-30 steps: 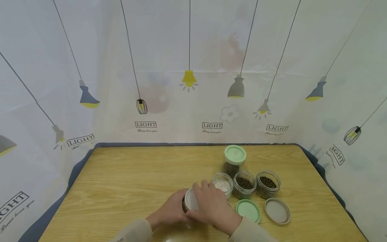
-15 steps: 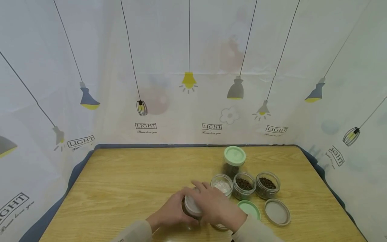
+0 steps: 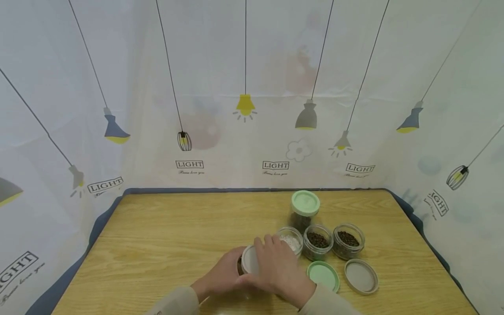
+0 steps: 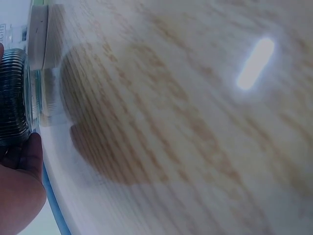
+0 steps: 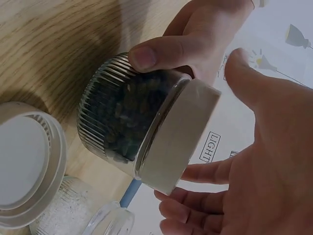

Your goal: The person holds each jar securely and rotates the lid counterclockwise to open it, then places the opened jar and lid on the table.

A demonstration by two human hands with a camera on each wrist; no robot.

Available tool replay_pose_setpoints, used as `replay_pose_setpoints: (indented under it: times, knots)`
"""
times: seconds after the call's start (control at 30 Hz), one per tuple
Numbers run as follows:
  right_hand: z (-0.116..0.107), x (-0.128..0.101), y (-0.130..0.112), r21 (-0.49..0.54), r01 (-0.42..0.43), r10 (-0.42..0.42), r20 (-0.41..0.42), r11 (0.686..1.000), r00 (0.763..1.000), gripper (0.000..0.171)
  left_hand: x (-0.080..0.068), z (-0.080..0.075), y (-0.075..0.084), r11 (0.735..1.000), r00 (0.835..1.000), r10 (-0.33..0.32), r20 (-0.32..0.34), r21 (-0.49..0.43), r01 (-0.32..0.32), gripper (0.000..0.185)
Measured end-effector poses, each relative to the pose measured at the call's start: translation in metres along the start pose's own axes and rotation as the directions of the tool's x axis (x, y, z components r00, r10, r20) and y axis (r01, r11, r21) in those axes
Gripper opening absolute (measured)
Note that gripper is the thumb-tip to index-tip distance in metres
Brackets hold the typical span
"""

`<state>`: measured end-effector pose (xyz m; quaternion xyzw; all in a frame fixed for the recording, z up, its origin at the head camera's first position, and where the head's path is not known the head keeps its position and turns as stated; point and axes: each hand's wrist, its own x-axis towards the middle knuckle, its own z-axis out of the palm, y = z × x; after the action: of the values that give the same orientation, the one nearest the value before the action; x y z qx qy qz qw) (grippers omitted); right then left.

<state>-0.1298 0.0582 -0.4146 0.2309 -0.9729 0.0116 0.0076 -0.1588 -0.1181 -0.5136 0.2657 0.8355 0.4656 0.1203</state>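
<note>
1. Near the front edge of the table (image 3: pixel 165 245), both hands meet on one jar (image 5: pixel 124 120). The left hand (image 3: pixel 222 276) wraps the glass body, its thumb pressed on the ribbed side in the right wrist view. The right hand (image 3: pixel 281 270) curls its fingers (image 5: pixel 193 172) around the jar's grey lid (image 5: pixel 178 134) from above.
2. This jar is short, of clear ribbed glass, filled with dark grains. Its pale grey lid sits on the mouth. Whether the jar rests on the wood or is lifted just off it, I cannot tell.
3. Just behind the right hand stands a row of three open jars: a white-filled jar (image 3: pixel 290 241) close by the fingertips, then a middle jar (image 3: pixel 318 240) and an end jar (image 3: pixel 348 239), both with dark grains.
4. Behind that row stands one taller jar (image 3: pixel 305 211), capped in green.
5. Jars in all: five, two of them capped and three open.
6. Two loose lids show on the table in the head view: a green lid (image 3: pixel 323 275) just beside the right wrist and a loose grey lid (image 3: pixel 361 275) further right. A white lid (image 5: pixel 27 164) lies flat in the right wrist view.
</note>
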Motion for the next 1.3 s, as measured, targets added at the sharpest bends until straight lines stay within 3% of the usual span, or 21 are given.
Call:
replay_pose_setpoints:
  times: [0.27,0.47,0.6,0.83,1.03,1.3]
  knots:
    - [0.0,0.002,0.006,0.021,0.095,-0.096,0.036,0.995,0.995,0.079,0.0,0.001,-0.001,0.999,0.999,-0.038,0.018,-0.02,0.038,0.077]
    - [-0.005,0.001,0.011,0.072,0.242,-0.247,0.069,0.968,0.967,0.068,-0.003,0.0,0.001,0.995,0.995,-0.089,0.038,-0.041,0.09,0.086]
    - [-0.008,-0.001,0.011,0.067,0.277,-0.281,0.08,0.959,0.956,0.067,-0.004,0.0,0.001,0.992,0.993,-0.11,0.042,-0.061,0.112,0.085]
    - [-0.006,0.0,0.011,0.113,0.184,-0.196,0.103,0.976,0.975,0.102,-0.003,0.0,-0.001,0.996,0.997,-0.076,0.018,-0.047,0.077,0.085]
    - [-0.002,0.003,0.005,0.054,0.043,-0.044,0.016,0.998,0.999,0.09,0.0,0.0,-0.003,0.998,0.999,-0.053,0.008,-0.041,0.054,0.079]
    - [0.001,0.002,-0.002,0.019,-0.046,0.045,0.058,0.999,0.997,0.085,-0.002,0.001,-0.001,0.999,0.999,-0.033,0.016,-0.037,0.033,0.078]
